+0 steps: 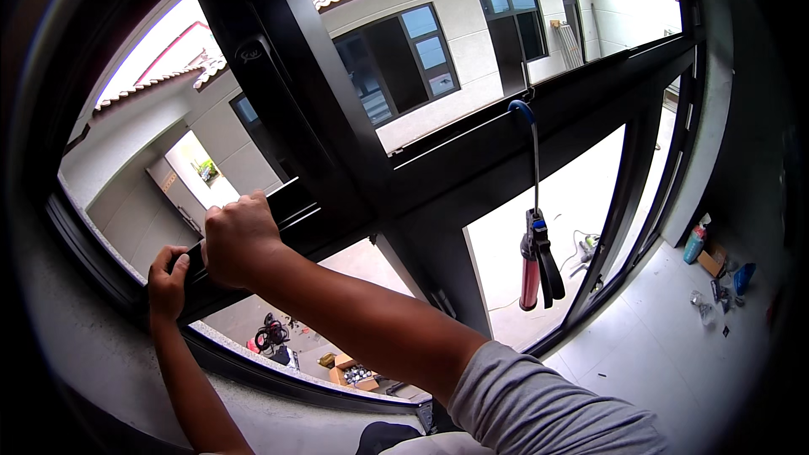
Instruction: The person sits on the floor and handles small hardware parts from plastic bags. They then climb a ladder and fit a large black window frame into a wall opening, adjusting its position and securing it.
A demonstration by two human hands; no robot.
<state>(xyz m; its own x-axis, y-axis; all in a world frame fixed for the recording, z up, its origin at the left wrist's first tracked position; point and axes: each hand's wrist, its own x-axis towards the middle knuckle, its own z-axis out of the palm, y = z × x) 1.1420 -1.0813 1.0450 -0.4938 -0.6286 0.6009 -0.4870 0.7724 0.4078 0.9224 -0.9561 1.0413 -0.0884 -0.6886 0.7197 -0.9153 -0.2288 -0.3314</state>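
A large black window frame (337, 170) fills the middle of the view, its crossbar slanting down to the left. At that lower left end my left hand (168, 282) is closed, its fingers and thumb curled on the black crossbar. Just to its right, my right hand (243, 238) is closed in a fist against the same bar, my arm reaching across from the lower right. Whatever sits inside that fist is hidden. From the crossbar farther right, a caulking gun (534, 261) with a reddish barrel and black handle hangs by its blue-tipped hook.
Through the lower opening show a cardboard box (352, 373) with small items and a dark coiled cable (271, 334). On the tiled floor at right lie a teal bottle (694, 244), a small carton (712, 259) and loose packaging. A pale building (472, 59) stands outside.
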